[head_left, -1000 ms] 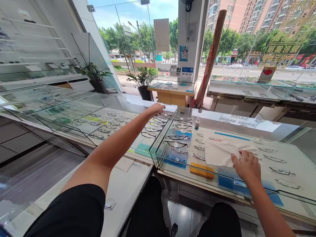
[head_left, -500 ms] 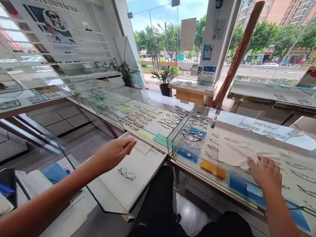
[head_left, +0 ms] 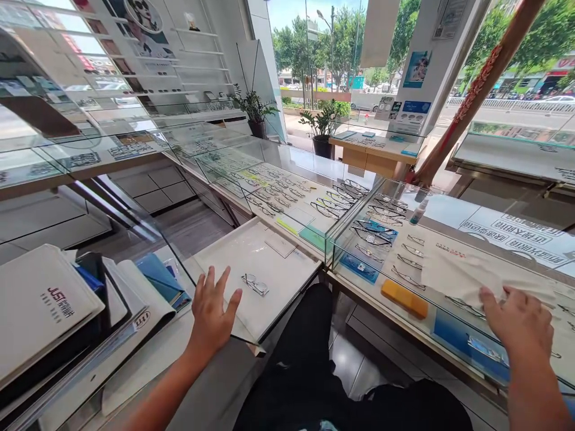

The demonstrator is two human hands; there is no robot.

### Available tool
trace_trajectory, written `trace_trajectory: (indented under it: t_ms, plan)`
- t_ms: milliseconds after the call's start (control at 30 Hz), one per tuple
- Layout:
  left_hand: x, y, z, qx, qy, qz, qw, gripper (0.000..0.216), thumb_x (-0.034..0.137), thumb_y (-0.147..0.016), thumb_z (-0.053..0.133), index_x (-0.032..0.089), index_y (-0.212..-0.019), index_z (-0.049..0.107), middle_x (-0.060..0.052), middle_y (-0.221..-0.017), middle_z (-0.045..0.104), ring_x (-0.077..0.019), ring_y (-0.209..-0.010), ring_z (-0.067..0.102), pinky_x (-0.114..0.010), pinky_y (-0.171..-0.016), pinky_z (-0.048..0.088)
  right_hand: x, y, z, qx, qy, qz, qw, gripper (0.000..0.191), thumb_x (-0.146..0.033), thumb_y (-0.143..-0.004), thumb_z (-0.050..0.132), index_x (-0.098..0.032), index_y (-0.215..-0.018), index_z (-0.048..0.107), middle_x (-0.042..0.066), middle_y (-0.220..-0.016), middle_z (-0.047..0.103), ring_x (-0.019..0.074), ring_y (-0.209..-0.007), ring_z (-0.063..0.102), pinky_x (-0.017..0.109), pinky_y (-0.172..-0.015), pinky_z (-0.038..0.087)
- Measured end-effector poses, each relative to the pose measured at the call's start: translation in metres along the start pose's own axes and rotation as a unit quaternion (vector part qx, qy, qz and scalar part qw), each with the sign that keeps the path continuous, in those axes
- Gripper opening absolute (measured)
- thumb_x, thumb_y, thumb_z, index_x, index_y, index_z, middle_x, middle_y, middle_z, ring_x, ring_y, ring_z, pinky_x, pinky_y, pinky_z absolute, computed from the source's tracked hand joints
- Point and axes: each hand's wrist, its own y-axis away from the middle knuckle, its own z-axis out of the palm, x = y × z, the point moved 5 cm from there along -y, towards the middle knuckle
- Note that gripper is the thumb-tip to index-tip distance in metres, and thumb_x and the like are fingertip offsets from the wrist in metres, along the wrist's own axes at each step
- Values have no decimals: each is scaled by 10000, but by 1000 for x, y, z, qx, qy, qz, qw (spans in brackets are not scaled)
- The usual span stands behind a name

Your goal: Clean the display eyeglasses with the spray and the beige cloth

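My left hand (head_left: 213, 308) hangs empty with its fingers spread, beside the left edge of the pulled-out white drawer (head_left: 238, 251). A pair of eyeglasses (head_left: 255, 284) with clear lenses lies in that drawer, to the right of my fingers. On the glass counter to the right, my right hand (head_left: 518, 317) rests with loosely bent fingers against the edge of a cream cleaning cloth (head_left: 462, 269). The cloth is spread out and wrinkled near my fingertips. Below the glass there are rows of eyeglasses (head_left: 372, 233).
An orange glasses case (head_left: 404, 298) is inside the right showcase. A small spray bottle (head_left: 418, 212) stands on the glass. Folders and boxes (head_left: 49, 311) are piled at the left. My legs (head_left: 291, 359) are below the drawer. Potted plants (head_left: 322, 129) stand by the window.
My left hand has come down and back from above the drawer, its fingers going from bent to spread. The view has swung left and down. My right hand stays at the cloth.
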Motion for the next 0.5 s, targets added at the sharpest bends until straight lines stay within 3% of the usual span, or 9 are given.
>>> trace_trajectory:
  t_ms: [200,500]
  plan:
    - [27,-17,12,2,33,-10,999,835,693,-1082,371,212,-1762,427,-182,-1883,229,-432,-1771,115,-680,-1414,140,-1,1,-1,10,-14,-16,1000,986,-761,-1013,268,-24,-1607,547,376,-1621,511,607,-1498,477,715,-1227,439]
    - [78,-65,65,7,70,9,998,843,674,-1089,360,191,-1779,380,-178,-1899,171,-403,-1779,74,-634,-1425,109,-7,4,-2,19,4,-16,1000,904,-686,-1027,291,-19,-1572,567,336,-1612,530,540,-1497,490,656,-1251,437]
